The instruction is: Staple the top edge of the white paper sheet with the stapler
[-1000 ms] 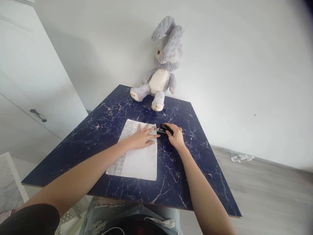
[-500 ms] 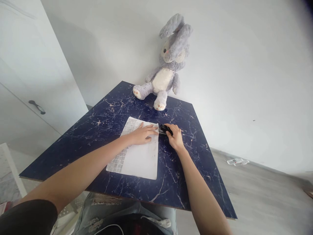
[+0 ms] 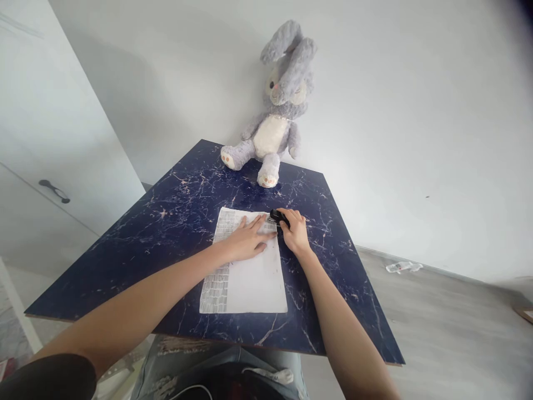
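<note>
A white sheet of paper [image 3: 256, 286], with dense dark handwriting down its left side, lies on the blue marbled table [image 3: 166, 222]. My left hand [image 3: 245, 243] rests flat on its upper part, fingers spread. At the sheet's upper right edge, my right hand [image 3: 295, 230] grips a black stapler [image 3: 276, 216]. The stapler's front end overlaps the paper's edge near my left fingertips. Whether its jaws are pressed together I cannot tell. Whether there is more than one sheet is also unclear.
A grey plush rabbit [image 3: 272, 133] sits at the table's far end against the white wall [image 3: 395, 111]. To the left stands a white cabinet [image 3: 62, 122] with a dark handle. A clear plastic item [image 3: 403, 267] lies on the floor at the right.
The paper has turned slightly and shifted right and toward me under my left hand. The stapler, still in my right hand, now reaches over the sheet's edge.
</note>
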`<action>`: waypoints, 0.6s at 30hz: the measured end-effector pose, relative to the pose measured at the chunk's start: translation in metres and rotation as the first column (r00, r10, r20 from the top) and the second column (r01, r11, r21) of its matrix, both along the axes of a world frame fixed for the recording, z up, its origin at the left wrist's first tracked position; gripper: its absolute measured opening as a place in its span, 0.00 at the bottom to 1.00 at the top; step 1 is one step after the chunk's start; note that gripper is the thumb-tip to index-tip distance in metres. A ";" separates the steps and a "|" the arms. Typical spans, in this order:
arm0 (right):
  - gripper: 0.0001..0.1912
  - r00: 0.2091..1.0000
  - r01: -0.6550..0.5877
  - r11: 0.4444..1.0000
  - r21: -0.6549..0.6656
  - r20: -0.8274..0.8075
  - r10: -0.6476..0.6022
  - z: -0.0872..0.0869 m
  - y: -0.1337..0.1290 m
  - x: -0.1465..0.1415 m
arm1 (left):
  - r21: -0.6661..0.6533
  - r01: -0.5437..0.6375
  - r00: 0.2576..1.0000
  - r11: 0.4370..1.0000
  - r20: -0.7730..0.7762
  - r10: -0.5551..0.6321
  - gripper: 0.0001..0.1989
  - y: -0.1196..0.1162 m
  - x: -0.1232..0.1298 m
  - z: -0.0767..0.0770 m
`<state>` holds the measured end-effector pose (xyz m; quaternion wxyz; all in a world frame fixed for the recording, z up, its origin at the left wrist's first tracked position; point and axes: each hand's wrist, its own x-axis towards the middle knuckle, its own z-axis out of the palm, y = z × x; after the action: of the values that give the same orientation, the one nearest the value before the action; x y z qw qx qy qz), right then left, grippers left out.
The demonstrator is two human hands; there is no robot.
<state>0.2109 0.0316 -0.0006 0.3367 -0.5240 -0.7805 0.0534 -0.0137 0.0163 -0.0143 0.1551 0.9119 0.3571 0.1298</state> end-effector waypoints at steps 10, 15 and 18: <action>0.16 0.997 0.065 0.998 -0.012 -0.029 -0.065 0.001 0.001 -0.004 | -0.003 0.007 1.000 1.000 -0.017 -0.007 0.28 0.007 -0.005 -0.006; 0.18 0.993 0.119 0.993 0.018 0.025 -0.119 0.001 0.001 -0.012 | -0.012 0.001 1.000 1.000 -0.021 -0.002 0.28 0.002 0.001 -0.004; 0.22 0.986 0.167 0.986 0.014 0.018 -0.167 0.002 0.001 -0.013 | -0.028 -0.031 0.999 0.999 -0.045 0.029 0.29 0.002 0.003 0.000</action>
<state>0.1974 0.0326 0.0010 0.3356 -0.5858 -0.7375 0.0149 -0.0106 0.0187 -0.0147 0.1581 0.9068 0.3759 0.1067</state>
